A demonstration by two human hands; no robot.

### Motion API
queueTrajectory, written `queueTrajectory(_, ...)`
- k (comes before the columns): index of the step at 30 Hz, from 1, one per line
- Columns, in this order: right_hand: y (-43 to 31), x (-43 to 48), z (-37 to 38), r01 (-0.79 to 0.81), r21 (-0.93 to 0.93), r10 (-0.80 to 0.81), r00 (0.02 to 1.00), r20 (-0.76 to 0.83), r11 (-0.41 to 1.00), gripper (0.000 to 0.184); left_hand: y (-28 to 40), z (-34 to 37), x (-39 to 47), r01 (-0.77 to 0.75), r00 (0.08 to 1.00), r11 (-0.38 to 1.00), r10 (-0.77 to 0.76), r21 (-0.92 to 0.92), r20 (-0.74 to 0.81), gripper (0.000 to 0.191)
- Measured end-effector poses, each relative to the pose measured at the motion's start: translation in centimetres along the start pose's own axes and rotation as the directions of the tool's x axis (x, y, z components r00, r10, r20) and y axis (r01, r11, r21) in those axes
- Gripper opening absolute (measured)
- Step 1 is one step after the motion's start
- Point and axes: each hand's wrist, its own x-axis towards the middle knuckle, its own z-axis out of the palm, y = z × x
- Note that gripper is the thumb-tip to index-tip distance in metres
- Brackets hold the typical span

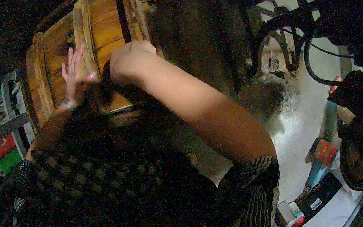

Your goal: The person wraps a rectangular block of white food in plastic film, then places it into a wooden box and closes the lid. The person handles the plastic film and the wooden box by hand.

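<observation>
A wooden plank panel (110, 10) with raised rough-edged battens tilts before me in the upper left. My left hand (77, 72), with a silver bracelet at the wrist, lies against the middle batten (85, 26), its fingers spread. Close beside it, my right hand (130, 58) is bent down over the panel near the right-hand batten (133, 9). Its fingers are turned away from view, so whether they hold anything is hidden. My right forearm crosses the middle of the view. A third batten (42, 76) runs along the panel's left side.
A black-framed object with curved bars (284, 27) stands at the upper right on a pale floor (301, 113). Below it are a red package (325, 152) and small boxes (287, 212). Red and green items (5, 155) lie at the left. Much of the surroundings is dark.
</observation>
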Motion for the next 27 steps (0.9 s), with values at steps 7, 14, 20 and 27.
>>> queueTrajectory(7, -0.2, -1.3, 0.2, -0.109, 0.037, 0.108, 0.994, 0.036, 0.993, 0.030, 0.5, -0.3, -0.1, -0.009, 1.000, 0.999, 0.008, 0.043, 0.007, 0.089)
queueTrajectory(14, 0.3, -3.9, 2.1, -0.172, -0.066, 0.173, 0.985, 0.019, 0.983, 0.028, 4.9, -4.7, 0.6, 0.005, 0.961, 0.998, 0.011, -0.055, 0.277, 0.086)
queueTrajectory(20, 0.7, -6.2, 2.7, -0.199, -0.165, 0.197, 0.980, -0.031, 0.966, 0.040, 3.1, -9.1, 1.5, 0.084, 0.978, 0.932, -0.010, -0.352, 0.208, 0.085)
queueTrajectory(27, 1.4, -5.6, -3.7, 0.100, -0.065, -0.120, 0.855, -0.505, 0.993, 0.060, -6.6, -7.8, 0.5, -0.044, 0.985, 0.983, 0.073, 0.181, -0.159, 0.074)
